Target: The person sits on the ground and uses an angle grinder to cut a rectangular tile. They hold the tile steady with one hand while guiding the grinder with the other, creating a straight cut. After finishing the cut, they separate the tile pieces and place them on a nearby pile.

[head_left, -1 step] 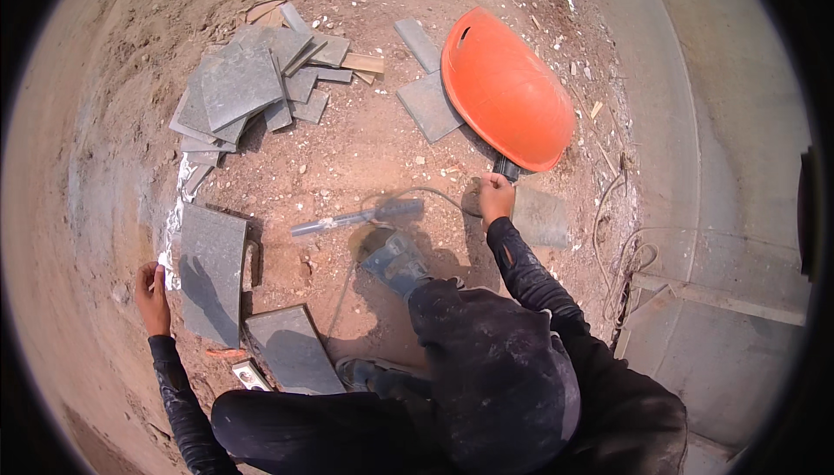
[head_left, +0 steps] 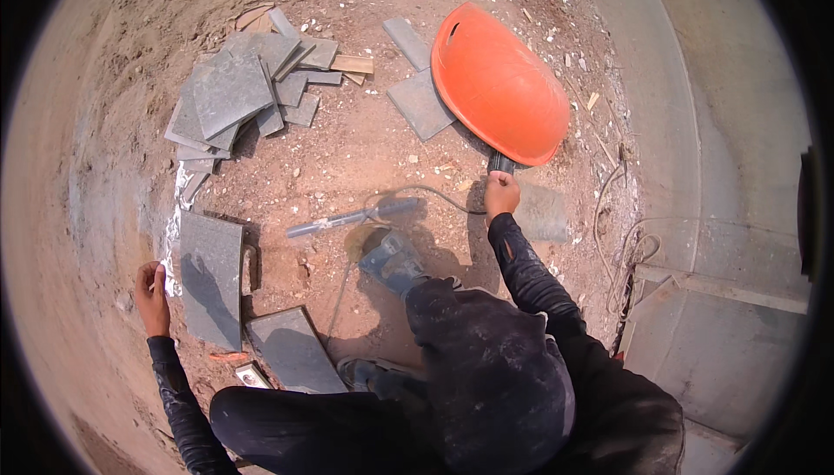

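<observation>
Gripping a black handle [head_left: 500,162] at the edge of an orange tub [head_left: 504,84]

Your right hand [head_left: 501,194] is closed around the near end of the black handle, with the fingers curled in and the sleeve reaching up from below. The other end of the handle meets the lower edge of the orange tub, which sits ahead of you and to the right, its rounded side up. You cannot tell from this view whether the two are joined. A dark cable [head_left: 434,190] bends across the dirt from near that hand.

Your left hand [head_left: 153,297] is out at the far left, half spread, fingers loosely bent and holding nothing that shows. It is just beside a gray slab [head_left: 207,277], and a hand-shaped shadow falls across that slab. Nearer to you, a second slab [head_left: 295,349] lies at an angle, with a small white block [head_left: 252,376] beside it.

Between your hands, a long gray bar [head_left: 352,217] lies slantwise on the ground, near your boot [head_left: 391,260]. Farther ahead on the left, you have a loose heap of tiles [head_left: 230,93]. Two more flat pieces [head_left: 420,103] lie next to the tub, on its left. On your right, a thin cord [head_left: 641,247] loops over the ground.
</observation>
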`<move>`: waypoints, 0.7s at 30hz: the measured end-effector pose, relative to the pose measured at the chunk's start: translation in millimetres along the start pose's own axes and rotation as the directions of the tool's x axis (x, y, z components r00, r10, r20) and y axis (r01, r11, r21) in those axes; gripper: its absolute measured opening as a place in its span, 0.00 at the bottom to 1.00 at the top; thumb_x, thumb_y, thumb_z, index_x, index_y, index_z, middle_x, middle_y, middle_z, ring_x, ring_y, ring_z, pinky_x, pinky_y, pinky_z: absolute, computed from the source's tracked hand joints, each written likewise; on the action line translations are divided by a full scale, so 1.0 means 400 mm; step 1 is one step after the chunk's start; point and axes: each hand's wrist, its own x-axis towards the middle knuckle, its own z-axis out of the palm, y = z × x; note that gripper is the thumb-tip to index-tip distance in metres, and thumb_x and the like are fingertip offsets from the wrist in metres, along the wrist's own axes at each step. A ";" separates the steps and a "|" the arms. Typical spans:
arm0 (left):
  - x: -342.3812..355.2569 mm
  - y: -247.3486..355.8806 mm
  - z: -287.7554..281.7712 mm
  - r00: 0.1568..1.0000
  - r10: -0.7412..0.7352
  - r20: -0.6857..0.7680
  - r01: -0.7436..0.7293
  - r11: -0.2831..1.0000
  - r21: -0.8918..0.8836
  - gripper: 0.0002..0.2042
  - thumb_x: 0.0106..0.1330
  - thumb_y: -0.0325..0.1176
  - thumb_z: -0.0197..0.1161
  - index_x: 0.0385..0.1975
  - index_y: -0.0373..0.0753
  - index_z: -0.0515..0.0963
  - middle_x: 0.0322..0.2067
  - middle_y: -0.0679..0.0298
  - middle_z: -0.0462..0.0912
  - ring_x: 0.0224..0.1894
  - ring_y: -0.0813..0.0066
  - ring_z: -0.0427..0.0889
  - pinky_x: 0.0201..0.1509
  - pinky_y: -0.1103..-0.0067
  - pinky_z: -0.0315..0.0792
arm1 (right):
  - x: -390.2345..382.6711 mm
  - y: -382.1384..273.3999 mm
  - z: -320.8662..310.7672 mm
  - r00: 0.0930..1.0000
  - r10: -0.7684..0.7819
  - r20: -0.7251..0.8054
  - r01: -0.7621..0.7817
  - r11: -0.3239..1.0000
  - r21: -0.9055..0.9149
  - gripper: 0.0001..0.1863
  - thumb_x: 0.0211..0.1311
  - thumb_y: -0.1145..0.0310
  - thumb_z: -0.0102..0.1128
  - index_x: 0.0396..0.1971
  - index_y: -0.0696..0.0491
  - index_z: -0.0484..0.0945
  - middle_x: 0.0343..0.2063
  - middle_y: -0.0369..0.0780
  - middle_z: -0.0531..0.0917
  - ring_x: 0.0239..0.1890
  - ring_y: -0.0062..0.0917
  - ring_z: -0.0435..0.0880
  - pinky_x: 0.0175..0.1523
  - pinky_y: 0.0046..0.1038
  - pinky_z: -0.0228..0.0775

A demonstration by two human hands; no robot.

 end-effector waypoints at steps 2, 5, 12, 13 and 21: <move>0.045 0.126 0.036 0.995 0.055 0.081 -0.056 0.998 0.011 0.09 0.70 0.35 0.59 0.36 0.33 0.75 0.31 0.70 0.76 0.35 0.84 0.72 0.43 0.84 0.67 | 0.059 0.035 -0.039 0.999 0.017 -0.035 -0.021 0.994 -0.111 0.19 0.46 0.65 0.65 0.37 0.61 0.81 0.35 0.48 0.84 0.40 0.35 0.83 0.48 0.34 0.73; 0.092 0.293 0.137 0.968 0.110 0.227 -0.123 0.991 0.047 0.10 0.69 0.35 0.59 0.37 0.33 0.75 0.31 0.69 0.77 0.34 0.84 0.72 0.42 0.84 0.67 | 0.129 0.072 -0.029 0.996 -0.089 -0.018 0.080 0.952 -0.296 0.27 0.45 0.57 0.66 0.41 0.63 0.78 0.42 0.53 0.81 0.48 0.43 0.79 0.53 0.38 0.70; 0.151 0.396 0.359 0.884 0.147 0.443 -0.183 0.982 0.040 0.10 0.66 0.34 0.62 0.39 0.34 0.76 0.31 0.67 0.79 0.34 0.81 0.77 0.40 0.82 0.71 | 0.125 0.002 0.064 1.000 -0.016 -0.012 0.012 0.956 -0.292 0.41 0.37 0.41 0.73 0.41 0.64 0.77 0.44 0.56 0.79 0.50 0.46 0.78 0.57 0.39 0.67; 0.148 0.416 0.395 0.870 0.152 0.468 -0.191 0.981 0.037 0.10 0.66 0.34 0.63 0.39 0.34 0.76 0.31 0.66 0.79 0.34 0.80 0.77 0.40 0.81 0.72 | 0.154 -0.006 0.050 0.998 0.039 0.044 -0.023 0.948 -0.318 0.41 0.37 0.41 0.73 0.41 0.64 0.77 0.43 0.56 0.80 0.49 0.46 0.79 0.56 0.39 0.68; 0.149 0.435 0.445 0.853 0.180 0.490 -0.225 0.974 0.034 0.09 0.65 0.33 0.64 0.37 0.33 0.77 0.29 0.64 0.81 0.31 0.79 0.79 0.37 0.81 0.73 | 0.140 -0.046 -0.090 0.889 0.110 0.445 -0.191 0.971 0.144 0.31 0.48 0.50 0.69 0.39 0.65 0.80 0.30 0.44 0.84 0.32 0.30 0.83 0.40 0.28 0.72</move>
